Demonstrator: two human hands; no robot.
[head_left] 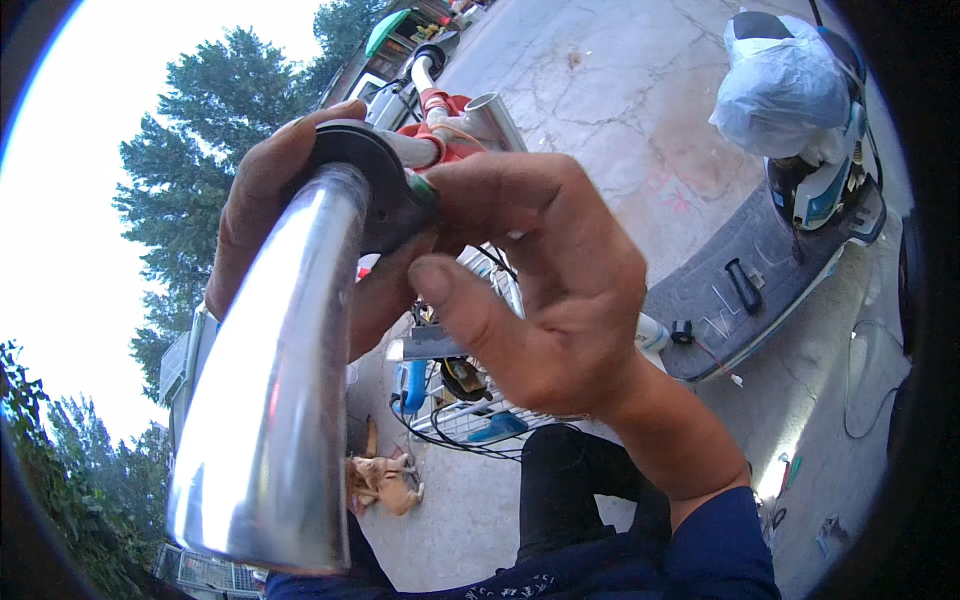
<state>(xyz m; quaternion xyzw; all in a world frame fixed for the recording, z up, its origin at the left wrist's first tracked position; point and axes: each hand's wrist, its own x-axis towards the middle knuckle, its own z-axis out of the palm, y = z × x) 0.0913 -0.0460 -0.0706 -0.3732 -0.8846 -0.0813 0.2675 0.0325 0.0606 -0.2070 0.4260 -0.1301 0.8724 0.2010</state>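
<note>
A shiny bare metal handlebar tube (260, 380) runs from close in front of me toward the upper middle. Around it sits a black ring-shaped fitting (390, 195) with a thicker lower lug. My left hand (250, 220) is closed round the fitting from the left, partly hidden behind the tube. From the right, my right hand (560, 280) pinches the fitting's lug, its thumb bent toward me and its fingers curled at the far side. A bit of green shows between the fitting and the right fingers. Beyond the hands, the handlebar continues to a red and white frame (450, 125).
A white wire basket (450, 400) with blue parts and black cables hangs below. To the right stands a scooter's grey footboard (720, 270) with a black grip (743, 285) on it, and a pale plastic bag (785, 85) above. A tan dog (385, 483) is on the ground at lower left.
</note>
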